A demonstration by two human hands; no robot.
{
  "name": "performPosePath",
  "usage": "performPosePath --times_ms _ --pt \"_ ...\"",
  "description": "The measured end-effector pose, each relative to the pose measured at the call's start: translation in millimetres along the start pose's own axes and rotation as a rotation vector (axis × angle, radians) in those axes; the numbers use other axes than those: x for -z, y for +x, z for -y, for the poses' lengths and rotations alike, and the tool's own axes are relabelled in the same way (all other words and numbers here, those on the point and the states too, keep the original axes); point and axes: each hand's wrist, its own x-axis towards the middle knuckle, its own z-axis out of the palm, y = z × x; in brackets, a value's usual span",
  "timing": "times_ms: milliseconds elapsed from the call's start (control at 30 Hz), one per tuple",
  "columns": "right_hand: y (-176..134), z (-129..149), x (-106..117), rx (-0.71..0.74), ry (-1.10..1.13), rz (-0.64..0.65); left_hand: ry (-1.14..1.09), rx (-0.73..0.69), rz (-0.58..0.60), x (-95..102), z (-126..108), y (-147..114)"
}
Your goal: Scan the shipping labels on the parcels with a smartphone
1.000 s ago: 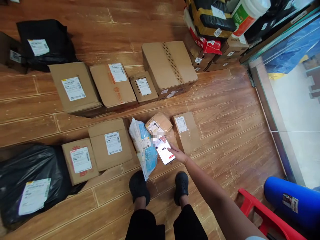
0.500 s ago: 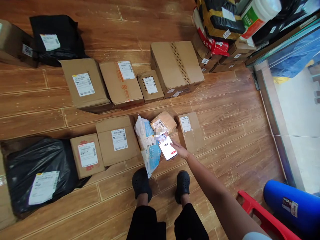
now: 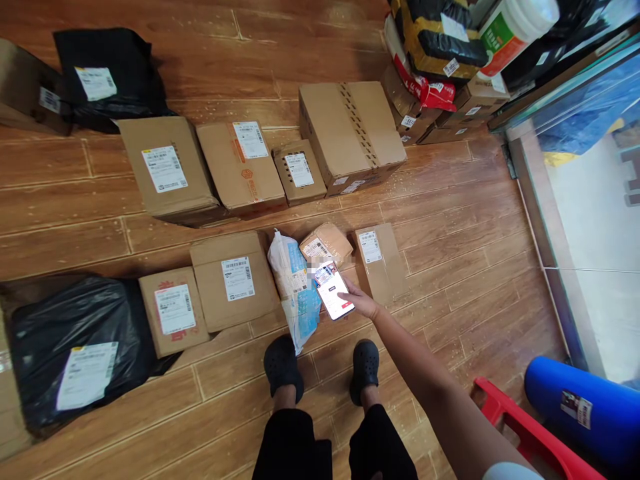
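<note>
In the head view, my right hand (image 3: 361,299) is closed round a smartphone (image 3: 333,293) with its lit screen facing up and my thumb over it. The phone's upper part shows a picture like a parcel label. Just beyond it lies a small taped cardboard box (image 3: 334,241), its label partly blurred out. To the left of the phone rests a white and blue plastic mailer bag (image 3: 295,293). A flat cardboard box (image 3: 383,263) with a white label is close to my right hand's far side. My left hand is out of view.
A nearer row has a labelled carton (image 3: 213,307), a smaller box (image 3: 150,283) and a black plastic parcel (image 3: 45,340). A farther row includes a large carton (image 3: 325,120). At right are a red stool (image 3: 530,433), a blue cylinder (image 3: 600,413) and a glass door frame (image 3: 540,213).
The picture in the upper part of the phone's screen has changed, and my thumb has shifted slightly left on it. The parcels stay in place; the view has moved very slightly.
</note>
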Motion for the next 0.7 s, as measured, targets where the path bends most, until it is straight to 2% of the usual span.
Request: performPosePath --times_ms 133,333,433,600,700 --pt "-7 3 -9 0.054 0.007 0.081 -0.009 -0.047 -0.011 -1.2 4 -2" --pt "-11 0 -20 0.064 0.062 0.127 -0.121 0.054 -0.013 4.8 -7 -5" --pt "-10 -3 -20 0.071 0.063 0.137 -0.371 0.116 0.04 15.6 -22 -12" --pt "-11 -4 -18 0.051 0.04 0.121 -1.046 0.374 0.053 34.6 -52 -33" --pt "-11 -2 -18 0.069 0.04 0.11 -1.256 0.485 0.095 40.9 -62 -39"
